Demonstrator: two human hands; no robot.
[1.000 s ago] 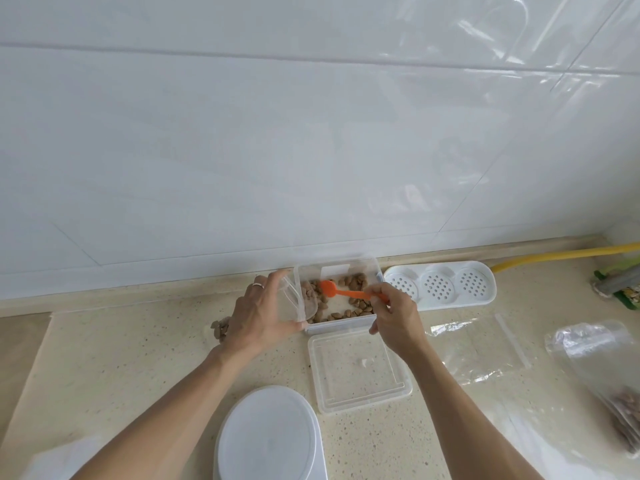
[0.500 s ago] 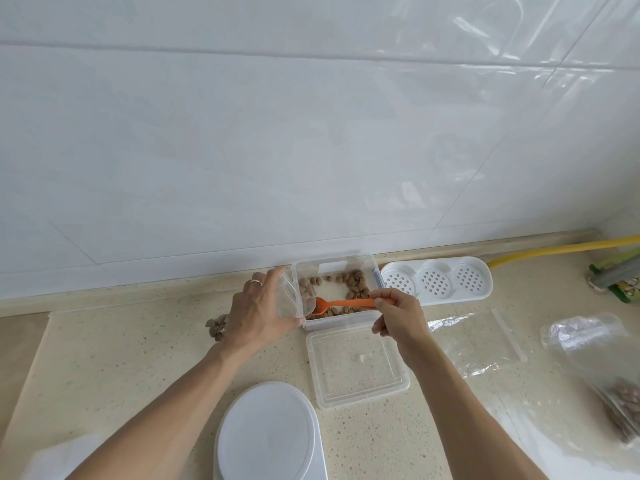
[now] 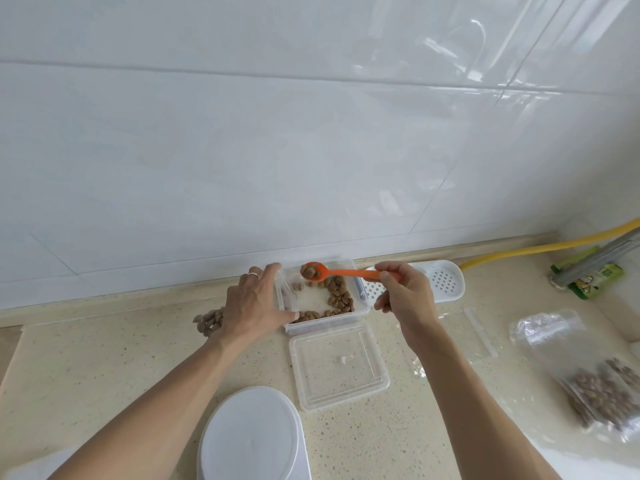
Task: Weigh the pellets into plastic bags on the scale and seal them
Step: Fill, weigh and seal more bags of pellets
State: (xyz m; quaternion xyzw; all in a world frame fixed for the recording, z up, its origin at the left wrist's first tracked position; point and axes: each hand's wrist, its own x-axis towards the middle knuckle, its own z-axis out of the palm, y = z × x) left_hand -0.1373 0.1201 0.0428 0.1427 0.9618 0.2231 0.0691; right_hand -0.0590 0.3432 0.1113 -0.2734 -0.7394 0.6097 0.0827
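Right hand (image 3: 405, 299) pinches the orange spoon (image 3: 332, 272), its bowl loaded with pellets (image 3: 310, 271), above the clear container (image 3: 325, 320); left hand (image 3: 254, 306) pinches a plastic bag (image 3: 286, 289) beside it.

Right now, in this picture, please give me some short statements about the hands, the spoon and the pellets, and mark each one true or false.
1. The right hand holds the orange spoon by its handle. True.
2. The spoon's bowl is empty. False: it carries a few brown pellets.
3. The left hand holds a small clear bag at the left end of the clear container. True.
4. The container's lid is closed on top of it. False: the lid lies on the counter, just in front of the container.
5. The white scale has a bag on it. False: nothing shows on its top.
6. A bag with pellets lies at the far right. True.
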